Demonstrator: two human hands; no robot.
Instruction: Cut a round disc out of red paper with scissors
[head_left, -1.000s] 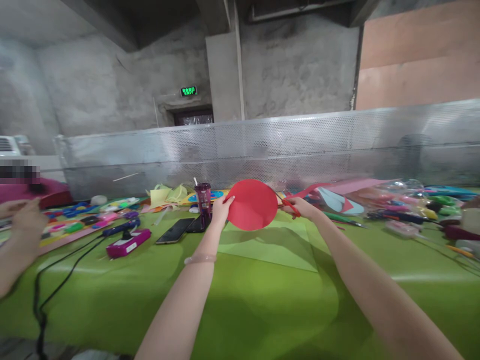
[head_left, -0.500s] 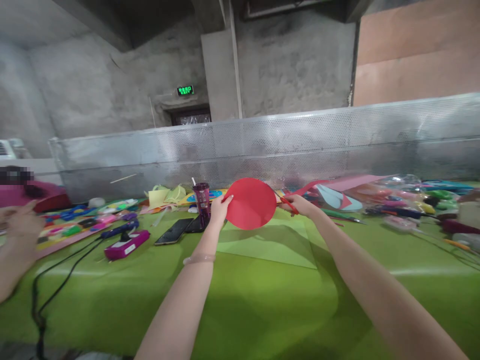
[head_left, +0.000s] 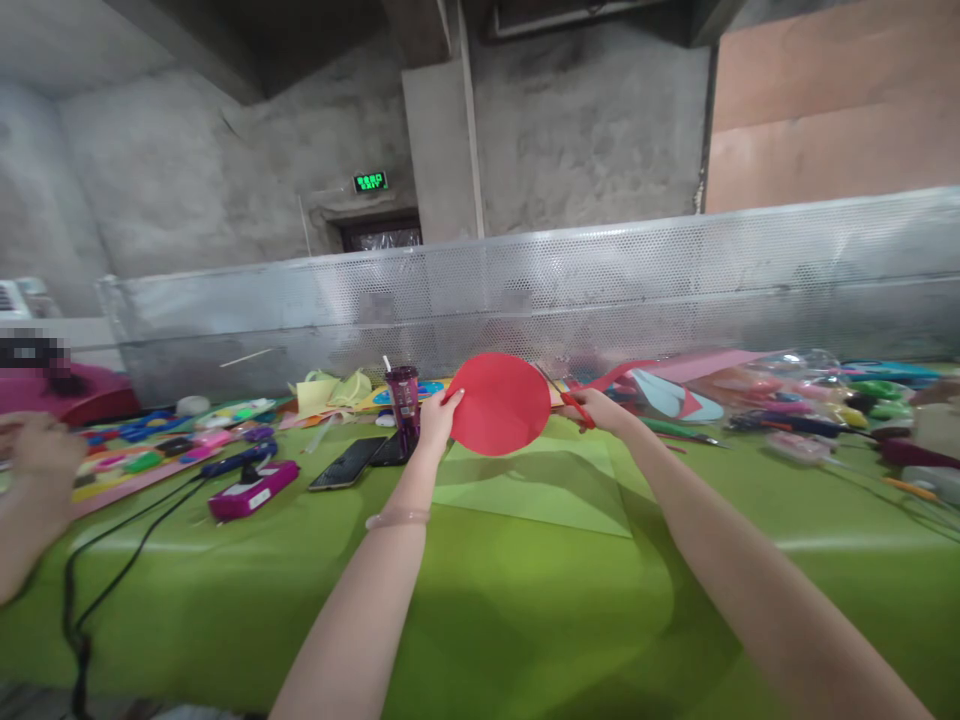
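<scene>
1. Nearest, the green bench [head_left: 480, 620] spreads out below the red paper disc [head_left: 501, 404], with both forearms stretched over it.
2. A pale green sheet [head_left: 540, 485] lies flat on the bench, just below the disc.
3. Down and to the left of the disc lie a magenta case [head_left: 255, 488] with a black cable [head_left: 112, 570] beside it, and a dark phone [head_left: 349, 463].
4. The left hand [head_left: 439, 420] pinches the disc's left edge, fingers closed on it, holding it upright above the sheet.
5. The right hand [head_left: 600, 410] is closed round the red handles of the scissors [head_left: 576, 405] at the disc's right edge. The thin blades reach its upper right rim; whether they bite the paper I cannot tell.
6. A purple tumbler [head_left: 403, 395] stands just left of the disc, beside the left hand.
7. Far left of the disc, another person's hand [head_left: 37, 450] hangs over coloured clutter.
8. Right of the disc, a red paper strip [head_left: 615, 375] curls among craft things.
9. Behind the disc runs a perforated metal screen [head_left: 525, 290].
</scene>
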